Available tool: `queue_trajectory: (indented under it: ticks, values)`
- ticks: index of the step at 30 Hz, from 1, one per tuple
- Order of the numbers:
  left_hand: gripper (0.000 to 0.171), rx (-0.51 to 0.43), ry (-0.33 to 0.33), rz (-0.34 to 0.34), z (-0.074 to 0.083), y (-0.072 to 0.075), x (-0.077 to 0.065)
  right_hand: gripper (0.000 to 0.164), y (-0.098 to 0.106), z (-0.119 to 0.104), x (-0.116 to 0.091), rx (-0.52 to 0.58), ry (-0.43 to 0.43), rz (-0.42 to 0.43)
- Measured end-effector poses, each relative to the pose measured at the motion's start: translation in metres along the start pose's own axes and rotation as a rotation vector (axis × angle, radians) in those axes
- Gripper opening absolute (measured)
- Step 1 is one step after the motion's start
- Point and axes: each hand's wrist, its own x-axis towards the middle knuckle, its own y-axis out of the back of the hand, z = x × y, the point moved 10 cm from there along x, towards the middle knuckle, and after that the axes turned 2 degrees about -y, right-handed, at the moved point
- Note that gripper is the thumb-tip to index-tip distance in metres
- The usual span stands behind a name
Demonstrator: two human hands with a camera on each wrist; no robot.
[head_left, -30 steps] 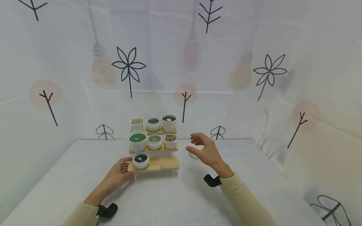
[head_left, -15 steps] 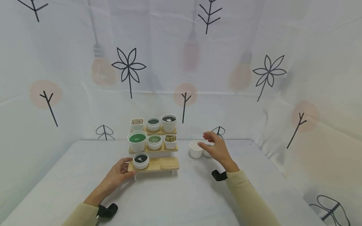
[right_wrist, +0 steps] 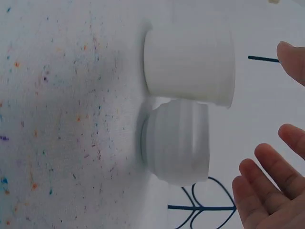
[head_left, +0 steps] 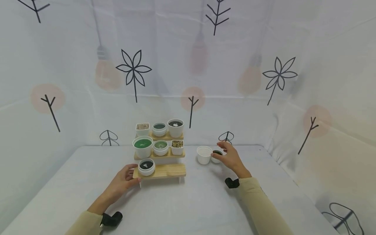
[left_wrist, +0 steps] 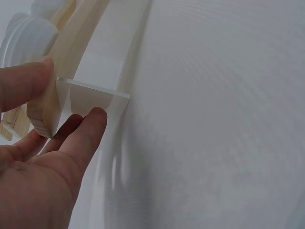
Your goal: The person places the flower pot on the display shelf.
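Observation:
My left hand (head_left: 121,181) holds the left end of the lowest wooden shelf (head_left: 168,170), thumb against the wood (left_wrist: 45,107) and fingers by its clear plastic leg (left_wrist: 90,98). A white ribbed pot with dark filling (head_left: 146,166) sits at that end of the shelf. At the right, my right hand (head_left: 230,158) hovers at a small white ribbed pot (head_left: 216,157) with dark green filling. Its thumb and fingers are spread apart, and the right wrist view has them off the ribbed pot (right_wrist: 178,143). A taller white cup (head_left: 204,156) stands directly beside that pot.
Behind the lowest shelf rise a middle shelf (head_left: 158,156) and a top shelf (head_left: 161,136), each bearing three white pots. A patterned cloth backdrop (head_left: 164,78) hangs at the table's back edge. The white table (head_left: 176,209) has coloured specks near the cup.
My right hand has moved right, from over the white cup to the small ribbed pot, uncovering the cup. My left hand has stayed at the shelf end.

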Motion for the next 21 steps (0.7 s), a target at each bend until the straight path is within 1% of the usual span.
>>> queue_trajectory:
  ticks: [2, 6, 9, 12, 15, 21]
  values:
    - [0.067, -0.003, 0.000, -0.002, 0.000, 0.000, 0.000, 0.066, -0.003, 0.005, 0.001, -0.009, -0.027, -0.028]
    - [0.068, -0.004, -0.002, -0.006, 0.001, 0.001, 0.000, 0.069, -0.010, 0.015, 0.003, 0.008, -0.084, -0.078]
    - [0.067, -0.015, 0.001, -0.005, 0.000, 0.000, 0.001, 0.072, -0.015, 0.023, 0.004, 0.010, -0.121, -0.104]
    - [0.066, -0.030, 0.006, -0.004, -0.001, -0.001, 0.001, 0.074, -0.017, 0.029, 0.004, 0.002, -0.154, -0.120]
    - [0.066, -0.025, 0.003, -0.007, -0.001, -0.002, 0.000, 0.076, -0.019, 0.035, 0.004, 0.000, -0.188, -0.133]
    - [0.067, -0.028, -0.008, -0.009, -0.001, 0.000, 0.000, 0.076, -0.023, 0.044, 0.006, -0.018, -0.217, -0.145]
